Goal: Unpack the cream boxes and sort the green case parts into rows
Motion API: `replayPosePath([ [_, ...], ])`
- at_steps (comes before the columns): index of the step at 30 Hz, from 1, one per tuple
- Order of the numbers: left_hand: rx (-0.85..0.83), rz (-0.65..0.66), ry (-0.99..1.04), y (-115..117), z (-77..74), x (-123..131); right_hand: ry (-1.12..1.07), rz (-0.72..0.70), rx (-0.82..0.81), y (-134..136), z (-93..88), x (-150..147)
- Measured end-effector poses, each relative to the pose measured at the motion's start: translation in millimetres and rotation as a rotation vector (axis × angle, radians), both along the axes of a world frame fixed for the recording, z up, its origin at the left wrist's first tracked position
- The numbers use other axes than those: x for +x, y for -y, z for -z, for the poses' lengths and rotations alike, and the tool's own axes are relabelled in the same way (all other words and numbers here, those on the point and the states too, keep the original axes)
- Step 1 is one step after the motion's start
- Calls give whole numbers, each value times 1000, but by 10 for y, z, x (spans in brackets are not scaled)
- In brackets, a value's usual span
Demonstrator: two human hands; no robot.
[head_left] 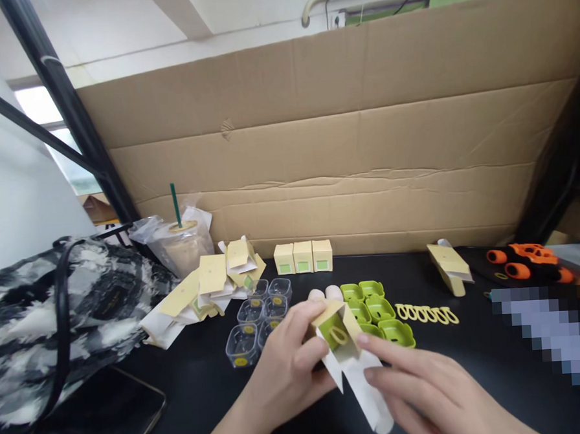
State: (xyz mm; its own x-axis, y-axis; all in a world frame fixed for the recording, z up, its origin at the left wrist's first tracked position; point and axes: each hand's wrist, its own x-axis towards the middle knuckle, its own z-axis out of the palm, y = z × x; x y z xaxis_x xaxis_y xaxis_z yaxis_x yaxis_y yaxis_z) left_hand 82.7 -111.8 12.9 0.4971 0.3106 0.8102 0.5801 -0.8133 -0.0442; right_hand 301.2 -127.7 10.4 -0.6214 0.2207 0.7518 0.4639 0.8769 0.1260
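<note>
My left hand [285, 366] grips a small open yellow carton [339, 331] with a green insert and a yellow ring inside it. My right hand [425, 385] pinches the carton's white flap from the right, fingers closed on it. Just behind the carton lie several green trays [380, 309] and a row of yellow rings [427, 314]. Several clear plastic cups [256, 319] with yellow pieces stand to the left of the hands. Three closed yellow boxes [303, 257] stand in a line at the back.
A pile of flat yellow cartons [210, 283] lies at left beside a bagged iced drink [182, 245]. A black-and-white bag [57, 320] and a phone [96, 415] fill the left. Another open carton [449, 267], orange-black items [526, 261] and a cardboard wall [344, 143] stand behind.
</note>
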Motion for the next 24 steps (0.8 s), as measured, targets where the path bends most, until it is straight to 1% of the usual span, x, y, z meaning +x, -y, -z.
replayPosePath([
  [2, 25, -21, -88, 16, -22, 18, 106, 2, 86, -36, -16, -10],
  [3, 36, -31, -118, 24, -38, 28, 121, 11, 111, -55, -20, -15],
  [6, 41, -52, -156, 42, -76, 56, 38, 94, 90, -103, -23, -30],
  [8, 59, -55, -188, 54, -66, 79, -9, 140, 75, -129, -17, -39],
  [10, 75, -26, -222, 69, -29, 105, -5, 162, 89, -147, -5, -48],
  [13, 12, 46, -232, 88, 26, 125, -7, 152, 158, -149, 36, -55],
  [15, -18, 50, -223, 94, 29, 116, -35, 135, 195, -134, 72, -51],
  [17, 24, 9, -212, 94, 2, 91, -87, 140, 217, -113, 92, -39],
  [19, 109, -39, -197, 90, -43, 66, -114, 141, 237, -90, 73, -26],
  [22, 223, -77, -158, 85, -106, 50, -85, 86, 261, -63, -18, -21],
  [24, 252, -86, -161, 84, -129, 55, -73, 55, 276, -57, -66, -26],
])
